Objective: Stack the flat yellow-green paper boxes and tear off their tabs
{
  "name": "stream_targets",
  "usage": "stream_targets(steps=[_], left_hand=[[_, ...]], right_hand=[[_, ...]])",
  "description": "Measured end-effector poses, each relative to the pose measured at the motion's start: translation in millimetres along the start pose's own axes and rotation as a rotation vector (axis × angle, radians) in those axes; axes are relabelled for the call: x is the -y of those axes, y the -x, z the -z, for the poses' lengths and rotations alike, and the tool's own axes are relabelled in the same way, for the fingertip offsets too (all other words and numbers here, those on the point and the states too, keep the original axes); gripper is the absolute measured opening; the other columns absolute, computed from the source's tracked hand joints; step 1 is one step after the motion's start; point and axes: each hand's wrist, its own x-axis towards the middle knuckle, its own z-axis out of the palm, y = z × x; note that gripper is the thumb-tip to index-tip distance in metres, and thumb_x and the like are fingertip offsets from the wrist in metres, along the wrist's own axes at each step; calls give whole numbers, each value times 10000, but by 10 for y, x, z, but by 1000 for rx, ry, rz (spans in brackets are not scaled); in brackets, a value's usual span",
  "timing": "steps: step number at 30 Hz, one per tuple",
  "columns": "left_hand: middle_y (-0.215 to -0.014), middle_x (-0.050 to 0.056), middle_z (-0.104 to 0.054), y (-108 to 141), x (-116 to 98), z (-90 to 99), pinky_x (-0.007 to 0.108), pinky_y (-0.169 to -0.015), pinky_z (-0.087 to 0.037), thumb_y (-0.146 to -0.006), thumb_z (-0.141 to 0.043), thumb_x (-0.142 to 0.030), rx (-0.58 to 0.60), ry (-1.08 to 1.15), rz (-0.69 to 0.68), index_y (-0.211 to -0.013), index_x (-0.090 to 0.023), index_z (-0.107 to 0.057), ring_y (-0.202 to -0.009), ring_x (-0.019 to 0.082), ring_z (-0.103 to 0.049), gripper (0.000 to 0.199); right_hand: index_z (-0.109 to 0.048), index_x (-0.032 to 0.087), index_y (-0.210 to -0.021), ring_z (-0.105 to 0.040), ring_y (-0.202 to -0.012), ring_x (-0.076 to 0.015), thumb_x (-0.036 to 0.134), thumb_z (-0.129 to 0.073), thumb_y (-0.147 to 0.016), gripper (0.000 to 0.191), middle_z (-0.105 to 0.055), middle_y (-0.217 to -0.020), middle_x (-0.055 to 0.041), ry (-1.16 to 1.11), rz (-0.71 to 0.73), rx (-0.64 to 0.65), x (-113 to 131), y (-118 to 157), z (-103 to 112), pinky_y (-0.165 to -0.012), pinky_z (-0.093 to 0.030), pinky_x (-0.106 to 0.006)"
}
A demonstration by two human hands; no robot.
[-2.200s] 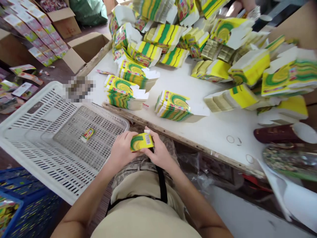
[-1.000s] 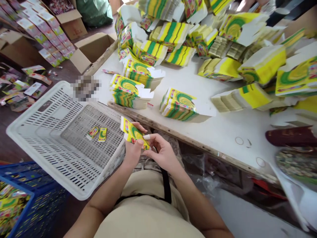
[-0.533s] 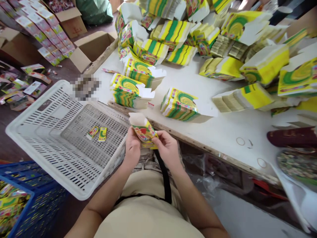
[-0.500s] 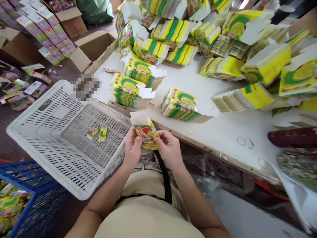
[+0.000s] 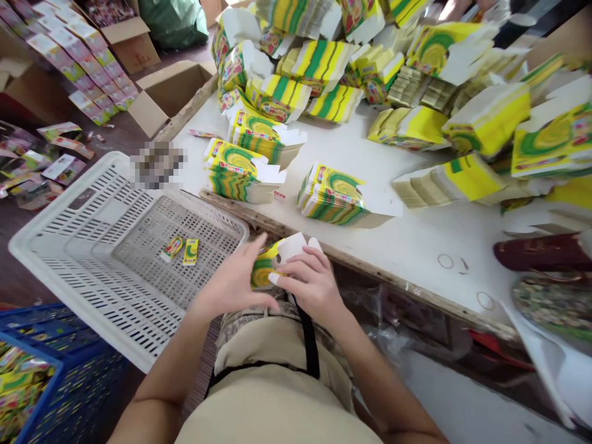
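A yellow and green carton (image 5: 264,266) with white flaps is held in front of my body, turned partly sideways. My right hand (image 5: 311,280) grips it from the right, fingers bent over its side and flaps. At its left end my left hand (image 5: 235,280) is spread, thumb and fingers apart, close to or touching the carton. Two small yellow-green packs (image 5: 190,251) lie in the white crate (image 5: 69,246) to the left. On the table, a stack of flat cartons (image 5: 332,194) lies just beyond my hands, with another stack (image 5: 238,172) to its left.
More carton stacks (image 5: 490,120) crowd the white table (image 5: 333,145). Its wooden edge (image 5: 370,269) runs before me. At the right is a dark red cylinder (image 5: 539,251). A blue crate (image 5: 69,382) stands lower left; an open cardboard box (image 5: 173,92) sits behind the white crate.
The carton has turned from upright to sideways. My left hand has opened off it and moved slightly left; my right hand has shifted over its flaps. The view has moved slightly.
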Motion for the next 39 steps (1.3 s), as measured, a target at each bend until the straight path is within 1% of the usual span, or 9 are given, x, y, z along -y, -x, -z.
stream_targets(steps=[2, 6, 9, 13, 20, 25, 28, 34, 39], left_hand=[[-1251, 128, -626, -12, -27, -129, 458, -955, -501, -689, -785, -440, 34, -108, 49, -1312, -191, -498, -1126, 303, -615, 730], [-1131, 73, -656, -4, -21, -341, 368, -860, -531, -752, -717, -339, -53, -181, 48, -1249, -207, -479, -1013, 243, -652, 567], [-1245, 96, -607, 15, -17, -414, 371, -882, -531, -762, -710, -319, -70, -198, -12, -1343, -219, -373, -1084, 252, -636, 680], [-1321, 110, -534, 23, 4, -482, 390, -895, -532, -755, -704, -254, -49, -190, -174, -1375, -249, -295, -1173, 263, -589, 743], [-1031, 45, -580, -5, 135, -508, 339, -695, -529, -709, -686, -225, -106, -209, -69, -1212, -229, -385, -847, 215, -642, 586], [-1187, 126, -479, -36, 213, -564, 416, -879, -513, -691, -627, -129, -186, -175, -142, -1279, -189, -318, -1074, 258, -574, 667], [-1264, 143, -425, -21, 192, -556, 433, -924, -498, -655, -647, -104, -273, -122, -118, -1355, -186, -225, -1149, 263, -529, 822], [-1131, 92, -582, 24, 104, -448, 382, -871, -527, -703, -675, -161, -191, -131, -89, -1203, -194, -437, -1031, 237, -617, 555], [-1235, 121, -604, 33, 90, -351, 401, -921, -514, -719, -732, -282, -214, -196, -41, -1320, -190, -397, -1108, 256, -621, 694]], right_hand=[[-671, 345, -1060, -561, -1175, -213, 247, -625, -898, 195, -688, -1122, 3, 1, -76, -67, 39, 36, -29, -1169, -258, -493], [-391, 263, -1459, -377, -1402, -302, 484, -580, -899, 631, -415, -1510, -114, -312, -524, -259, 53, 97, -126, -1148, -322, -546], [-396, 259, -1462, -483, -1337, -249, 507, -469, -954, 569, -483, -1475, -93, -780, -773, -118, 44, 100, -253, -1115, -407, -475], [-486, 256, -1401, -530, -1299, -246, 569, -586, -877, 618, -548, -1422, -80, -1150, -891, 117, 21, 65, -372, -1104, -427, -458], [-468, 242, -1433, -467, -1355, -254, 528, -555, -905, 607, -489, -1474, -91, -793, -652, 126, 52, 80, -310, -1145, -378, -440], [-532, 273, -1370, -557, -1263, -194, 196, -448, -962, 424, -597, -1358, -80, -461, -396, 20, 63, 80, -296, -1065, -472, -368], [-571, 300, -1319, -600, -1202, -168, 139, -415, -961, 423, -643, -1289, -58, -449, -363, -53, 14, 74, -286, -1029, -500, -351], [-497, 243, -1414, -405, -1403, -219, 163, -463, -937, 485, -315, -1578, -116, -457, -279, 167, 13, 73, -266, -1112, -420, -375], [-667, 270, -1180, -496, -1334, -230, 275, -565, -924, 275, -462, -1492, -103, -426, -332, 117, -69, 115, -236, -1074, -459, -399]])
